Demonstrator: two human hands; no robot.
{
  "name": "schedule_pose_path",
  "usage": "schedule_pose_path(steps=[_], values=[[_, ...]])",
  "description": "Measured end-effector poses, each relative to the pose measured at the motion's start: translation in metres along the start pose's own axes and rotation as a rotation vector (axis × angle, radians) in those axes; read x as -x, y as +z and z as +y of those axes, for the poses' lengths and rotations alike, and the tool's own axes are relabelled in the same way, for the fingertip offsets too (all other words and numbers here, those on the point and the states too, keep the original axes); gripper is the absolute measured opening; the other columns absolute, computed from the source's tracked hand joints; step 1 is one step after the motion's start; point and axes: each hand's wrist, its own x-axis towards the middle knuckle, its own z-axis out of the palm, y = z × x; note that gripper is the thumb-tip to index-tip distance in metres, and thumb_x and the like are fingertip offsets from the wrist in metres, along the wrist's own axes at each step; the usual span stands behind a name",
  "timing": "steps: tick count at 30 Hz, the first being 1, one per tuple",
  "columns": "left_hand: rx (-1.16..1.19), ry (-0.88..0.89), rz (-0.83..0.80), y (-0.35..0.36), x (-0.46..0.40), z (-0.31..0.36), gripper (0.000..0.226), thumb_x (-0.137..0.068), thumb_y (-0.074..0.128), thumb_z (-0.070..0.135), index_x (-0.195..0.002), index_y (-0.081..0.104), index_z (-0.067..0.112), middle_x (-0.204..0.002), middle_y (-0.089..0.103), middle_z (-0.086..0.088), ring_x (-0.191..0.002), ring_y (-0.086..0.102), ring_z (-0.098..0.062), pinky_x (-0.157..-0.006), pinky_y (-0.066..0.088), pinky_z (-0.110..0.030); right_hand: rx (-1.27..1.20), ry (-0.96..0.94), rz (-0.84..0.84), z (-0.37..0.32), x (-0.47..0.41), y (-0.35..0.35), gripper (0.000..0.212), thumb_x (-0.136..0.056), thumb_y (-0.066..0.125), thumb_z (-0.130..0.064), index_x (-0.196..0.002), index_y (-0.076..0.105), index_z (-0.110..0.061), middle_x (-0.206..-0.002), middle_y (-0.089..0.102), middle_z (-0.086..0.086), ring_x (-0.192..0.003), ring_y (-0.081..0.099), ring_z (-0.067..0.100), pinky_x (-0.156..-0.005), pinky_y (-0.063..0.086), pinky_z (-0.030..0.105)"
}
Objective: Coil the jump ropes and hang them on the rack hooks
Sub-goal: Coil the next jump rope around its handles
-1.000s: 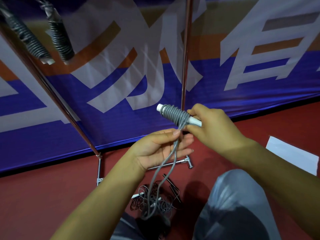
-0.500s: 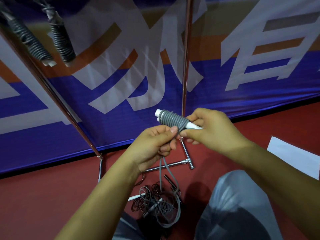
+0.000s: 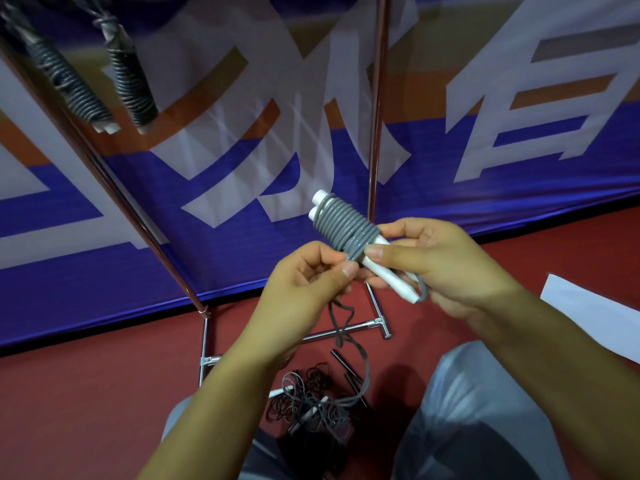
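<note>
Grey cord wraps the two white handles of the jump rope [image 3: 341, 225] I hold: my right hand [image 3: 440, 263] grips the handle ends, my left hand [image 3: 308, 277] pinches the cord just beside it. Below them, loose ropes [image 3: 311, 403] lie on the red floor [image 3: 86, 393].

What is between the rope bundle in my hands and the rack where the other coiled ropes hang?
Nothing visible blocks it. The rope bundle, held by both the right hand and left hand, has open space up to the hung ropes; its loose tail trails to the floor.
</note>
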Motion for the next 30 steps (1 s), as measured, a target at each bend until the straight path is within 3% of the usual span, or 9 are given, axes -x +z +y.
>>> schedule_pose_path(steps=[3, 7, 11, 15, 17, 20, 24, 27, 30], values=[[-0.055, 0.018, 0.038, 0.002, 0.003, 0.002, 0.013, -0.077, 0.072, 0.018, -0.078, 0.061, 0.010, -0.069, 0.067, 0.002, -0.063, 0.057, -0.007, -0.064, 0.048, -0.018, -0.021, -0.052, 0.044, 0.007, 0.002, 0.004, 0.022, -0.073, 0.070, 0.001, -0.094, 0.064, -0.004, -0.081, 0.073, 0.016, -0.067, 0.072, 0.025, -0.058, 0.058, 0.028], [-0.047, -0.042, 0.074, -0.002, 0.006, 0.005, 0.019, -0.068, 0.068, 0.022, -0.074, 0.058, 0.007, -0.062, 0.066, 0.001, -0.053, 0.055, -0.007, -0.055, 0.047, -0.018, -0.068, -0.083, 0.083, 0.009, 0.004, 0.006, 0.048, -0.059, 0.073, -0.017, -0.104, 0.064, 0.000, -0.082, 0.074, 0.013, -0.069, 0.072, 0.025, -0.059, 0.058, 0.028], [0.040, -0.153, 0.014, -0.011, 0.006, 0.006, 0.012, -0.067, 0.074, 0.013, -0.065, 0.062, 0.012, -0.064, 0.066, -0.007, -0.051, 0.056, -0.011, -0.055, 0.049, -0.019, -0.118, -0.078, 0.012, 0.002, 0.003, 0.002, 0.036, -0.065, 0.069, -0.018, -0.096, 0.066, -0.001, -0.081, 0.073, 0.014, -0.071, 0.072, 0.024, -0.056, 0.055, 0.022], [0.215, -0.278, -0.074, -0.025, 0.004, -0.003, 0.023, -0.070, 0.071, -0.006, -0.063, 0.071, 0.017, -0.071, 0.069, -0.009, -0.060, 0.065, -0.014, -0.064, 0.057, -0.025, -0.100, 0.001, -0.090, -0.007, 0.002, -0.004, 0.026, -0.071, 0.062, -0.017, -0.092, 0.067, -0.003, -0.080, 0.073, 0.012, -0.069, 0.072, 0.020, -0.052, 0.054, 0.019], [0.135, -0.263, -0.092, -0.029, 0.005, -0.007, 0.025, -0.065, 0.073, -0.008, -0.065, 0.072, 0.018, -0.073, 0.070, -0.008, -0.066, 0.068, -0.015, -0.066, 0.056, -0.023, -0.112, 0.047, -0.126, -0.009, 0.001, -0.007, 0.025, -0.073, 0.060, -0.017, -0.093, 0.067, -0.002, -0.079, 0.073, 0.012, -0.068, 0.072, 0.019, -0.050, 0.053, 0.018], [-0.198, -0.155, -0.099, -0.031, 0.005, -0.012, 0.020, -0.067, 0.079, 0.001, -0.073, 0.068, 0.017, -0.072, 0.067, 0.001, -0.070, 0.065, -0.013, -0.071, 0.054, -0.022, -0.105, 0.120, -0.175, -0.005, -0.001, -0.007, 0.029, -0.073, 0.058, -0.017, -0.095, 0.066, 0.001, -0.074, 0.071, 0.013, -0.063, 0.070, 0.017, -0.046, 0.050, 0.016], [-0.654, -0.117, -0.067, -0.042, -0.006, -0.032, 0.007, -0.079, 0.075, 0.009, -0.081, 0.073, 0.003, -0.064, 0.061, 0.009, -0.062, 0.056, -0.006, -0.065, 0.047, -0.028, -0.238, 0.200, -0.283, -0.015, 0.000, -0.014, 0.030, -0.054, 0.080, -0.025, -0.076, 0.076, -0.004, -0.072, 0.070, 0.012, -0.053, 0.065, 0.014, -0.039, 0.047, 0.015], [-0.560, -0.266, -0.036, -0.056, -0.009, -0.042, 0.008, -0.078, 0.075, 0.012, -0.074, 0.075, 0.006, -0.060, 0.062, 0.001, -0.053, 0.058, -0.016, -0.062, 0.048, -0.034, -0.059, 0.138, -0.368, -0.025, 0.005, -0.018, 0.027, -0.054, 0.073, -0.029, -0.075, 0.079, -0.013, -0.069, 0.070, 0.007, -0.052, 0.065, 0.011, -0.038, 0.045, 0.014], [-0.432, -0.277, -0.029, -0.062, -0.015, -0.042, 0.024, -0.076, 0.072, 0.012, -0.054, 0.072, 0.020, -0.051, 0.062, 0.002, -0.038, 0.044, -0.009, -0.045, 0.040, -0.022, -0.063, 0.133, -0.469, -0.024, 0.007, -0.021, 0.029, -0.058, 0.076, -0.033, -0.080, 0.079, -0.015, -0.071, 0.071, 0.005, -0.054, 0.066, 0.010, -0.040, 0.046, 0.012]])
